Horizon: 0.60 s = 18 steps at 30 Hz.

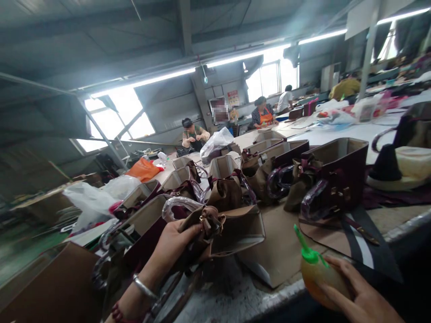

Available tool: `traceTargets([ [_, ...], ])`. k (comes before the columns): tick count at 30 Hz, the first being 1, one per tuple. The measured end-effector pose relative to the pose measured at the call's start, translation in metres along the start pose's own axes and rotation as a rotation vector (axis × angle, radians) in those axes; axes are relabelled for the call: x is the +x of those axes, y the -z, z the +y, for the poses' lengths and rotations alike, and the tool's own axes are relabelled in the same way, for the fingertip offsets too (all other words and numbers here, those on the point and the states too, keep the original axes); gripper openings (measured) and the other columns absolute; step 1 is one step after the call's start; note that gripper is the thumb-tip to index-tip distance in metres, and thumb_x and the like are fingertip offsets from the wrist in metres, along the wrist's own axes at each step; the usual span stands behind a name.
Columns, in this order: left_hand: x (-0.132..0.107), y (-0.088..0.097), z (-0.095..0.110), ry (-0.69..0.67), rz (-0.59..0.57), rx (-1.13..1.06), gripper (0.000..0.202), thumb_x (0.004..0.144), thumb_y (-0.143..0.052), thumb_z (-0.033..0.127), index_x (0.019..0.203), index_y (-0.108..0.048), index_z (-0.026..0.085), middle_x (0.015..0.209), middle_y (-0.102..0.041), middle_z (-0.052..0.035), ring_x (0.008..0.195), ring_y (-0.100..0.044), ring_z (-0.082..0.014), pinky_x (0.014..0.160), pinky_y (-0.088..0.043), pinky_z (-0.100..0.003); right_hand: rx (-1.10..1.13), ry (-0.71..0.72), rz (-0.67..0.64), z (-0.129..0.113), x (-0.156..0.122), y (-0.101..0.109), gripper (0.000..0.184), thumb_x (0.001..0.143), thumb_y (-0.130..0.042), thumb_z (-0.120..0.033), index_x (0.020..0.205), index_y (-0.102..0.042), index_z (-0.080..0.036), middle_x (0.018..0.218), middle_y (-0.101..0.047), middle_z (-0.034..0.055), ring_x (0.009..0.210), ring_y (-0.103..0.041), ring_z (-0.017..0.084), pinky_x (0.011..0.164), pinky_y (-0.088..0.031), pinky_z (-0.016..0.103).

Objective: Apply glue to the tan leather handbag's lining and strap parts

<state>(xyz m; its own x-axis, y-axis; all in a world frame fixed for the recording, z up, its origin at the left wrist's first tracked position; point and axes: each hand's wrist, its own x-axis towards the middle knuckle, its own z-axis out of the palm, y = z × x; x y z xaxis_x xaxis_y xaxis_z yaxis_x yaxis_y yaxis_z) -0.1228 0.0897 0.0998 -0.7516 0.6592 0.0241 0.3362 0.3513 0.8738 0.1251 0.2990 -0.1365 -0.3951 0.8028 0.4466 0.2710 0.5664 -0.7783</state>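
Observation:
In the head view, my left hand [182,242] is closed around the gathered brown top of a handbag [239,231], its thumb beside a small gold fitting. The bag's pale-edged boxy opening tilts to the right. My right hand [357,287] grips a squeeze bottle [319,278] with a green nozzle pointing up and left; yellowish-orange contents show through it. Just beyond my right hand stands a dark maroon handbag [336,179] with its top open and its handle wrapped in clear plastic.
Several half-made handbags [224,188] crowd the worktable ahead. A pale tub [411,168] with a black cone beside it stands at the right. White plastic bags [90,199] and an orange bag [144,169] lie at the left. Co-workers [264,114] sit at the far side.

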Motion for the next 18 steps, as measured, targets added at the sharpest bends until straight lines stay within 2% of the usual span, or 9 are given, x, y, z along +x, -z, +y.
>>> traceTargets([
  [3, 0.004, 0.0, -0.003, 0.026, -0.008, -0.026, 0.054, 0.054, -0.075, 0.056, 0.076, -0.064, 0.007, 0.062, -0.06, -0.0038, 0.055, -0.049, -0.0118, 0.053, -0.036, -0.022, -0.099, 0.111, 0.022, 0.005, 0.023, -0.014, 0.047, 0.079, -0.046, -0.052, 0.107, -0.057, -0.015, 0.102, -0.064, 0.0124, 0.091, -0.064, 0.027, 0.076, -0.054, 0.034],
  [8, 0.001, 0.001, -0.001, 0.065, 0.03, -0.064, 0.053, 0.049, -0.077, 0.054, 0.072, -0.064, 0.008, 0.057, -0.057, -0.0019, 0.051, -0.046, -0.0101, 0.05, -0.035, -0.02, -0.18, 0.159, 0.059, 0.027, 0.048, -0.036, 0.044, 0.082, -0.038, -0.046, 0.107, -0.052, -0.013, 0.095, -0.063, 0.0162, 0.082, -0.064, 0.029, 0.072, -0.053, 0.039],
  [11, -0.005, 0.0, -0.003, 0.062, 0.046, -0.077, 0.05, 0.049, -0.076, 0.055, 0.067, -0.062, 0.01, 0.052, -0.052, 0.0009, 0.046, -0.041, -0.0083, 0.044, -0.032, -0.019, -0.209, 0.146, 0.041, 0.038, 0.046, -0.044, 0.048, 0.081, -0.039, -0.048, 0.109, -0.051, -0.011, 0.091, -0.063, 0.0179, 0.081, -0.064, 0.032, 0.075, -0.052, 0.045],
  [15, -0.013, -0.001, -0.014, 0.092, 0.075, -0.035, 0.051, 0.056, -0.074, 0.055, 0.076, -0.063, 0.01, 0.057, -0.057, -0.0021, 0.049, -0.048, -0.0119, 0.046, -0.038, -0.021, -0.247, 0.154, -0.025, 0.04, 0.035, -0.044, 0.053, 0.083, -0.04, -0.047, 0.118, -0.049, -0.009, 0.108, -0.059, 0.0216, 0.101, -0.059, 0.034, 0.091, -0.047, 0.047],
  [18, -0.018, -0.002, -0.022, 0.114, 0.077, -0.01, 0.052, 0.059, -0.073, 0.056, 0.081, -0.064, 0.009, 0.06, -0.059, -0.0041, 0.05, -0.05, -0.013, 0.045, -0.039, -0.021, -0.262, 0.162, -0.05, 0.037, 0.029, -0.041, 0.06, 0.083, -0.041, -0.049, 0.124, -0.045, -0.005, 0.12, -0.053, 0.0229, 0.112, -0.054, 0.033, 0.097, -0.044, 0.046],
])
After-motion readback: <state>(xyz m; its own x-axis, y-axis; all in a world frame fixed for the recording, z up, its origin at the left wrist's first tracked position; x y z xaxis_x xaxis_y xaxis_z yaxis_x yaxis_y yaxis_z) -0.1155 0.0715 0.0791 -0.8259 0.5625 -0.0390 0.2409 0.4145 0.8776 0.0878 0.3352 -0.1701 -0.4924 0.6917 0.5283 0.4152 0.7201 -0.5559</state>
